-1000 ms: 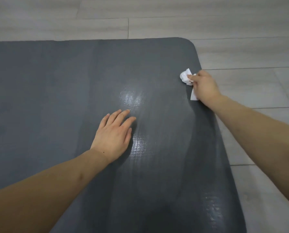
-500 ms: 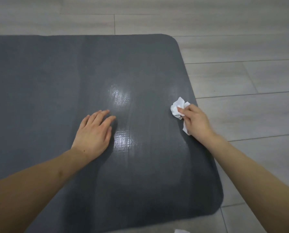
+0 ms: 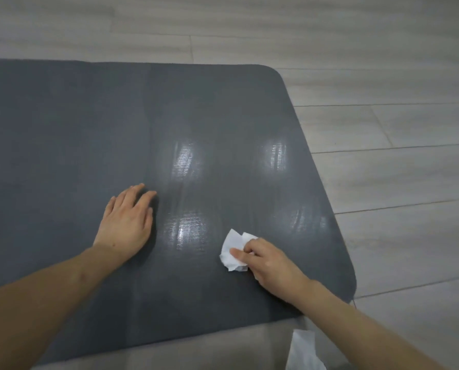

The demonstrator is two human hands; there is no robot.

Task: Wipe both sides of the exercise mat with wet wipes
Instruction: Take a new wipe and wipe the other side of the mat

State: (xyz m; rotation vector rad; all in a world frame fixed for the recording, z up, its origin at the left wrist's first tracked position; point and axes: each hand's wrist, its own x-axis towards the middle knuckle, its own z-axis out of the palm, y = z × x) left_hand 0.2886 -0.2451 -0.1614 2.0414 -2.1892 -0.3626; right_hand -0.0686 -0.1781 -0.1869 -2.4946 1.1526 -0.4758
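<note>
Grey textured foam exercise mat is pressed flat-palmed by the left hand; a crumpled white wet wipe is pinched in the right hand near glossy wet patches; pale plank floor surrounds it.

Left hand: flat, palm down, fingers straight and close together, pointing away from the body. Left forearm bare, extended from lower left. Right hand: fingers curled, thumb pinching against them, knuckles up. Right forearm bare, reaching in from lower right. Hands well apart, right nearer the body.
</note>
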